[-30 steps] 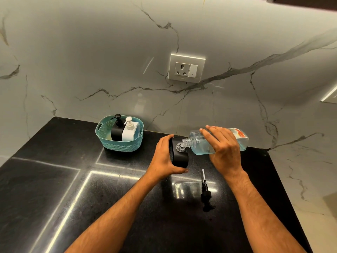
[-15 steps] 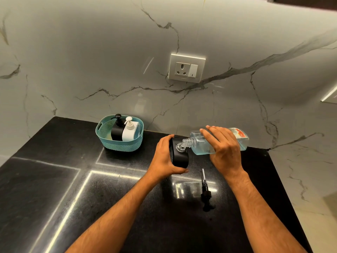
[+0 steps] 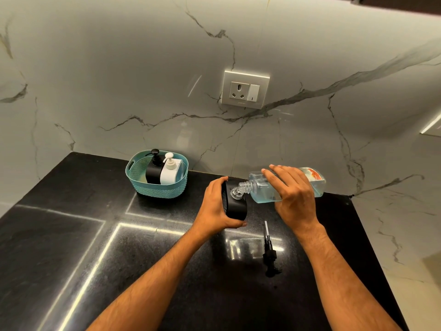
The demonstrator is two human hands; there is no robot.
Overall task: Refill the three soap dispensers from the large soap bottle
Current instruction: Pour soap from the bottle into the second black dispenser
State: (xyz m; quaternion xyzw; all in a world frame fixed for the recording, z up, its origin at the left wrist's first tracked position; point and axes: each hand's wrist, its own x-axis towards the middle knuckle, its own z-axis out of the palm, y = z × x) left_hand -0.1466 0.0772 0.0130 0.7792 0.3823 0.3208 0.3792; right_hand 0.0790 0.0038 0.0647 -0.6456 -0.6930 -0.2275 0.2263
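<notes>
Soap bottle (image 3: 286,185): tipped near flat over the counter (image 3: 71,235), neck down-left, mouth at the open top of the black dispenser (image 3: 235,204).
Right hand (image 3: 292,194): fingers wrapped over the bottle's middle, gripping it.
Left hand (image 3: 214,206): fingers closed round the black dispenser, steadying it on the counter.
Change: almost none against the earlier views; same tilt, same grips. Likely a slow, steady pour in progress.
Pump head (image 3: 269,252): lying loose on the counter, just beside the right wrist.
Remaining: two more dispensers (image 3: 164,170), black and white, pumps on, upright in the teal basket (image 3: 155,189); probably first of three.
</notes>
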